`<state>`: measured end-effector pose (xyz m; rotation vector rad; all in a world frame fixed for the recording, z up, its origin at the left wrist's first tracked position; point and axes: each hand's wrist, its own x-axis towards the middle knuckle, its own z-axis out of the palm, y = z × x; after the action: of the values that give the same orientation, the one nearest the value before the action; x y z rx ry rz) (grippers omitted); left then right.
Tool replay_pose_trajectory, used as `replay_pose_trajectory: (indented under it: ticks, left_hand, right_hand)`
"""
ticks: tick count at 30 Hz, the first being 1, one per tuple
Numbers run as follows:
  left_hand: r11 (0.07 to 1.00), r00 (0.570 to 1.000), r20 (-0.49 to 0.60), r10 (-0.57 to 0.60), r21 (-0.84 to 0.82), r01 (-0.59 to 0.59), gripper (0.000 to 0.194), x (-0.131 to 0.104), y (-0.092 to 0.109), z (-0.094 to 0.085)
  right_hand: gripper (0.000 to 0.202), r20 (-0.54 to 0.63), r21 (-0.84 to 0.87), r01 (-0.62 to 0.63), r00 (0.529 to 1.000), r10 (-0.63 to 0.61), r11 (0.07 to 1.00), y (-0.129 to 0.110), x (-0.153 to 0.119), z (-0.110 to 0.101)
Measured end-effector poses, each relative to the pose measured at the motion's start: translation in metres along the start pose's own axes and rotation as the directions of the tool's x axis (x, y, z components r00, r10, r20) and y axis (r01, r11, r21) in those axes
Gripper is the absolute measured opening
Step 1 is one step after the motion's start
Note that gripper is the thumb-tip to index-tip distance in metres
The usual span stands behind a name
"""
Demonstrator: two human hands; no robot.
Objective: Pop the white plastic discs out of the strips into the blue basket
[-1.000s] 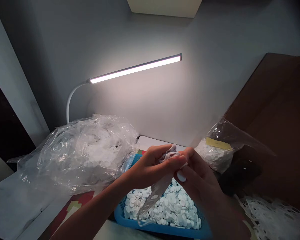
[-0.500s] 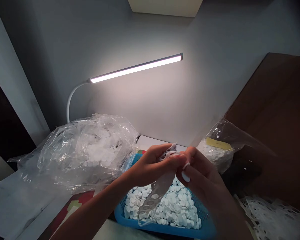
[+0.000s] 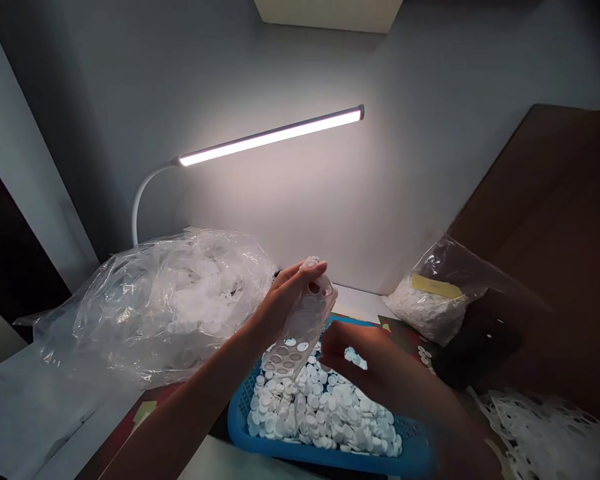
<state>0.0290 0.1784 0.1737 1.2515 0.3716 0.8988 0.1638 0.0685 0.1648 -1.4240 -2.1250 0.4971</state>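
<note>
My left hand (image 3: 293, 290) is closed on the top of a translucent white sheet (image 3: 307, 320) with round holes and discs, which hangs down over the basket. Just right of the sheet, my right hand (image 3: 360, 353) is curled, thumb and index finger bent towards each other; whether anything small sits between the tips cannot be made out. Below both hands, a blue plastic basket (image 3: 330, 457) holds a heap of small white discs (image 3: 340, 407).
A large clear bag (image 3: 175, 307) of white pieces lies at the left. At the right are a smaller bag (image 3: 425, 307) with a yellow label, a dark object (image 3: 475, 350) and a pile of holed sheets (image 3: 555, 433). A lit lamp (image 3: 275, 137) stands behind.
My hands have separated. The left hand has moved up and left with the sheet, which now hangs more spread out; the right hand has let go of it and moved down.
</note>
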Motion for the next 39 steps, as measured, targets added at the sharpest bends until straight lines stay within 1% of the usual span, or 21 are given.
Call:
replay_pose_trajectory:
  ticks: [3, 7, 12, 16, 20, 23, 27, 32, 34, 36, 37, 39]
  left_hand:
    - [1.000, 1.000, -0.013, -0.008, -0.012, 0.008, 0.031, 0.000, 0.000, 0.001]
    - [1.000, 1.000, 0.001, -0.013, 0.000, 0.013, 0.030, 0.000, -0.001, 0.002]
    - [1.000, 1.000, 0.027, 0.002, 0.016, -0.003, 0.031, 0.000, 0.000, 0.004]
    - [1.000, 1.000, 0.008, -0.002, 0.020, 0.002, 0.029, -0.001, 0.002, 0.006]
    - [1.000, 1.000, -0.003, -0.024, -0.007, 0.024, 0.028, -0.001, 0.001, 0.005]
    - [0.999, 0.999, 0.000, -0.041, -0.021, 0.041, 0.029, -0.001, 0.001, 0.004]
    - [0.998, 0.998, 0.007, -0.057, -0.020, 0.058, 0.030, -0.001, 0.001, 0.004]
    - [0.998, 0.998, 0.023, -0.059, -0.008, 0.059, 0.033, 0.001, -0.001, 0.003]
    - [0.999, 0.998, 0.016, -0.053, 0.006, 0.053, 0.034, 0.002, -0.001, 0.003]
    - [0.998, 0.998, 0.020, -0.051, 0.021, 0.051, 0.035, 0.002, -0.001, 0.003]
    - [0.998, 0.998, 0.027, -0.049, 0.031, 0.048, 0.035, 0.002, -0.001, 0.003]
    - [0.998, 0.999, 0.044, -0.029, 0.059, 0.026, 0.033, 0.001, -0.001, 0.004]
  right_hand:
    - [0.007, 0.062, -0.026, 0.020, 0.998, -0.018, 0.999, 0.002, 0.002, 0.003]
    - [0.009, 0.106, -0.077, 0.000, 0.994, 0.008, 0.997, 0.006, 0.002, 0.005]
    - [0.010, 0.124, -0.139, -0.053, 0.990, 0.070, 0.989, 0.013, 0.002, 0.007]
    - [0.011, 0.127, -0.161, -0.101, 0.984, 0.122, 0.982, 0.017, 0.002, 0.007]
    - [0.012, 0.125, -0.157, -0.122, 0.982, 0.142, 0.980, 0.018, 0.002, 0.006]
    - [0.013, 0.125, -0.161, -0.112, 0.983, 0.133, 0.981, 0.019, 0.000, 0.005]
    - [0.012, 0.168, -0.201, -0.092, 0.978, 0.127, 0.975, 0.019, -0.002, 0.006]
    - [0.015, 0.200, -0.229, -0.031, 0.977, 0.078, 0.973, 0.018, -0.004, 0.007]
    - [0.014, 0.187, -0.240, -0.018, 0.980, 0.065, 0.971, 0.017, -0.004, 0.007]
    - [0.014, 0.135, -0.252, -0.020, 0.989, 0.055, 0.967, 0.016, -0.003, 0.006]
    - [0.013, 0.085, -0.258, -0.029, 0.995, 0.053, 0.966, 0.014, -0.002, 0.005]
    - [0.011, -0.058, -0.250, -0.071, 0.997, 0.058, 0.966, 0.008, -0.002, 0.003]
